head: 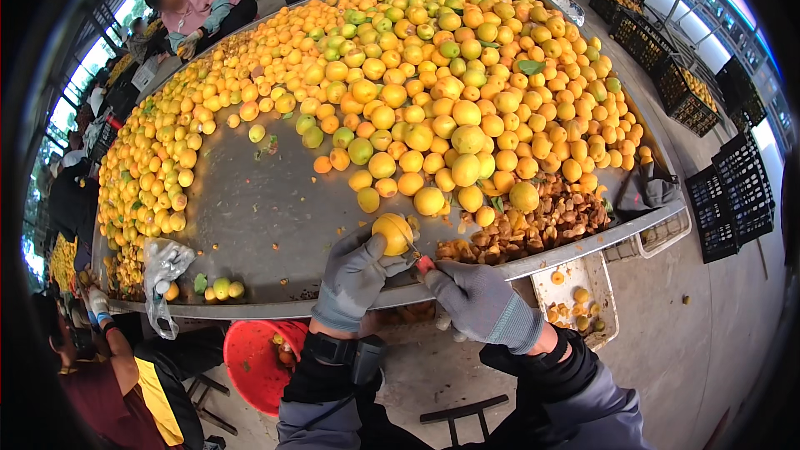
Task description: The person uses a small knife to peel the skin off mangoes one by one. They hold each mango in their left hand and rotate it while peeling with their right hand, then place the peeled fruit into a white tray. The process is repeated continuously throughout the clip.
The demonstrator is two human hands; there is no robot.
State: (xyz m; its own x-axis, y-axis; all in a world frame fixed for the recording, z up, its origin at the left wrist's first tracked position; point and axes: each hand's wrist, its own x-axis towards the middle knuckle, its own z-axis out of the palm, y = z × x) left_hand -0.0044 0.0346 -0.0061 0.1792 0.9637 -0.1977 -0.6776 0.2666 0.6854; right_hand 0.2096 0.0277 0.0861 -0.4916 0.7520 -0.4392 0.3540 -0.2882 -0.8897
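My left hand (353,278), in a grey work glove, holds a yellow apricot (392,234) over the near edge of a metal table (250,200). A small knife with a red handle (425,264) is gripped in my right hand (487,300), also gloved. Its short blade touches the right side of the apricot; how deep it sits, I cannot tell. Just beyond my hands spreads a large heap of apricots (465,112), mostly yellow and orange with some green ones. A pile of brown apricot stones (544,219) lies to the right of the held fruit.
A red bucket (256,356) stands below the table's edge at left, a white tray (609,300) with fruit pieces at right. A plastic bag (165,269) hangs over the edge. Black crates (731,194) stand at right. Other people (194,6) sit around the table.
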